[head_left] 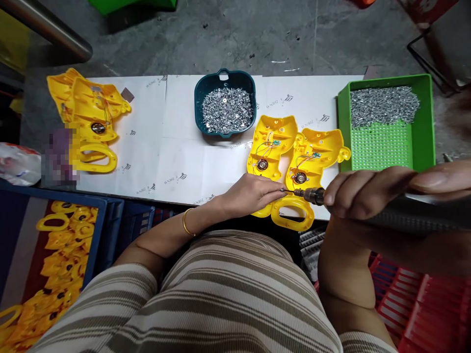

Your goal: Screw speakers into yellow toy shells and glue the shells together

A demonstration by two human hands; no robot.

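Observation:
My right hand [368, 191] is wrapped round a dark power screwdriver [412, 213], its thin bit pointing left. At the bit's tip, the fingertips of my left hand [253, 193] are pinched together on a small metal screw [282, 189]. Just beyond lie two open yellow plastic shells side by side, a left shell [274, 131] and a right shell [333, 139]. Each shows a round speaker, a small green circuit board and thin wires. The right shell's loop handle [312, 215] reaches toward me below the bit; my left hand partly covers the left shell's handle.
A dark green basin [198, 110] of small shiny metal parts stands mid-table. At right, a bright green basket [423, 127] holds more metal pieces. More yellow shells [84, 105] lie at the table's left. A blue crate [99, 235] below holds several shells; red crates [434, 304] stand lower right.

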